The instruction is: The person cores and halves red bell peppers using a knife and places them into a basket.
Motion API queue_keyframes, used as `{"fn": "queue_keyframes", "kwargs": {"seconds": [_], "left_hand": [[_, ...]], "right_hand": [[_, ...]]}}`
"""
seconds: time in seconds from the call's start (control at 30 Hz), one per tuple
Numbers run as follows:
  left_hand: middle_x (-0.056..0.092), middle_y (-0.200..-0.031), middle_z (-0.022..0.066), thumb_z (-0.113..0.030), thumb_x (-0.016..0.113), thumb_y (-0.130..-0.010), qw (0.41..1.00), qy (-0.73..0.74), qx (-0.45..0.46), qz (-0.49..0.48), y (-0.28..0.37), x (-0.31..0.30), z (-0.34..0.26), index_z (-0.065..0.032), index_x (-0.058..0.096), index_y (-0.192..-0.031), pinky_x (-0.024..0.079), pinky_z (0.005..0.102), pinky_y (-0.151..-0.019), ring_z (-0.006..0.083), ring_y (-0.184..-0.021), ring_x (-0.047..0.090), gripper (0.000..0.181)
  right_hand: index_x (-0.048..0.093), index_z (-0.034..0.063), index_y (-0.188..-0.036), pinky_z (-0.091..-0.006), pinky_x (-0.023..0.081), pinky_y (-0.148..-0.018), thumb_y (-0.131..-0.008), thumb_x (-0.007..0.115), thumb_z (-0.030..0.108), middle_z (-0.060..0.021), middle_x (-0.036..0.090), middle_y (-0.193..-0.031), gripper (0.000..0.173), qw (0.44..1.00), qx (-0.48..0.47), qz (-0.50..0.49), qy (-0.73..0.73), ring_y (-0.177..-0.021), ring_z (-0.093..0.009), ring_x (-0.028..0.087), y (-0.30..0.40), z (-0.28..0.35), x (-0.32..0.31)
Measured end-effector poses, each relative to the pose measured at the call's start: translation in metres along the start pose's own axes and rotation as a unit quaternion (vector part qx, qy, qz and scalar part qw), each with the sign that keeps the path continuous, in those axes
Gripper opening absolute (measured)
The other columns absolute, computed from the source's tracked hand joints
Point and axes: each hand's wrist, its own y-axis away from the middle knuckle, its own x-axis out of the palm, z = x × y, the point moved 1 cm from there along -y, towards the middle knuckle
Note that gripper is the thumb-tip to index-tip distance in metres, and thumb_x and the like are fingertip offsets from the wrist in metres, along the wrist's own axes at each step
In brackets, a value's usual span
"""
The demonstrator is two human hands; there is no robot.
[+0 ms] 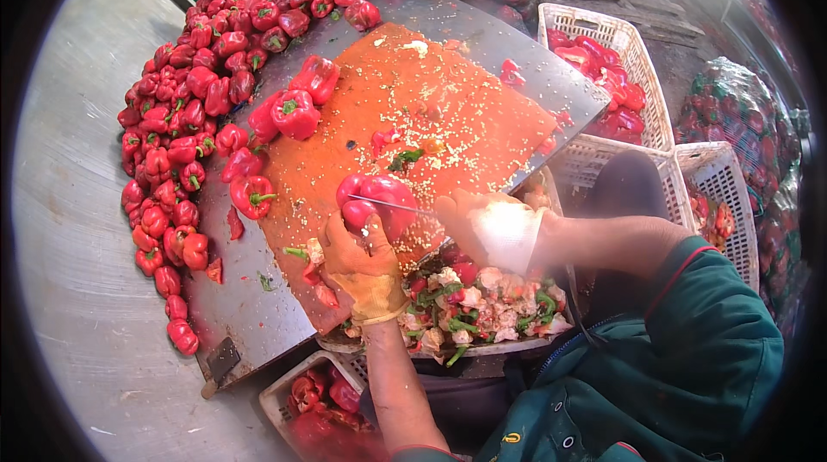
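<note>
My left hand [362, 268], in a stained work glove, grips a red bell pepper [387, 194] from its near side, on an orange cutting mat [362, 113]. A thin knife [394, 205] lies across the pepper, its handle hidden inside my gloved right hand [481, 220]. How deep the blade sits in the flesh I cannot tell. Pale seeds are scattered over the mat, with a green pepper stem [406, 159] beyond the pepper. Whole red peppers [296, 114] rest at the mat's left edge.
A long heap of red peppers [194, 100] curves along the metal table [219, 320]. Below my hands, a bin holds cores and stems [484, 307]. Cut peppers fill a white crate [636, 55] at right and another crate [278, 404] at lower left. Mesh sacks [736, 120] stand far right.
</note>
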Motion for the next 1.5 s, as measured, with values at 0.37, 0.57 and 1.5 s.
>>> {"fn": "queue_keyframes", "kwargs": {"seconds": [0.37,0.57,1.5], "left_hand": [[0.061,-0.099,0.0231,-0.029,0.065,-0.09,1.0,-0.002,0.003,0.012,0.004,0.009,-0.005,0.0006,0.058,-0.108,0.047,0.0508,-0.077,0.0439,-0.092,0.058,0.035],[0.061,-0.1,0.0247,-0.032,0.065,-0.09,0.999,-0.004,0.039,0.01,0.008,0.007,-0.002,0.0015,0.058,-0.108,0.047,0.0514,-0.077,0.0445,-0.091,0.058,0.039],[0.063,-0.114,0.0204,-0.029,0.071,-0.085,0.996,0.056,-0.066,-0.035,-0.003,0.023,0.019,-0.0015,0.053,-0.125,0.05,0.0419,-0.087,0.0349,-0.103,0.063,0.051]], "right_hand": [[0.049,-0.0024,-0.099,-0.0477,0.051,-0.067,-0.085,0.057,0.009,-0.0225,0.061,-0.086,0.02,0.998,0.003,-0.008,-0.062,-0.082,-0.04,0.065,-0.031,0.008,-0.01],[0.049,-0.0039,-0.099,-0.0464,0.051,-0.063,-0.088,0.054,0.012,-0.0225,0.063,-0.08,0.02,0.999,0.003,-0.005,-0.045,-0.076,-0.039,0.066,-0.052,0.018,-0.019],[0.056,0.004,-0.103,-0.0491,0.047,-0.06,-0.091,0.056,0.017,-0.021,0.059,-0.068,0.018,0.968,0.091,0.083,-0.216,-0.068,-0.04,0.064,0.055,-0.032,-0.025]]}}
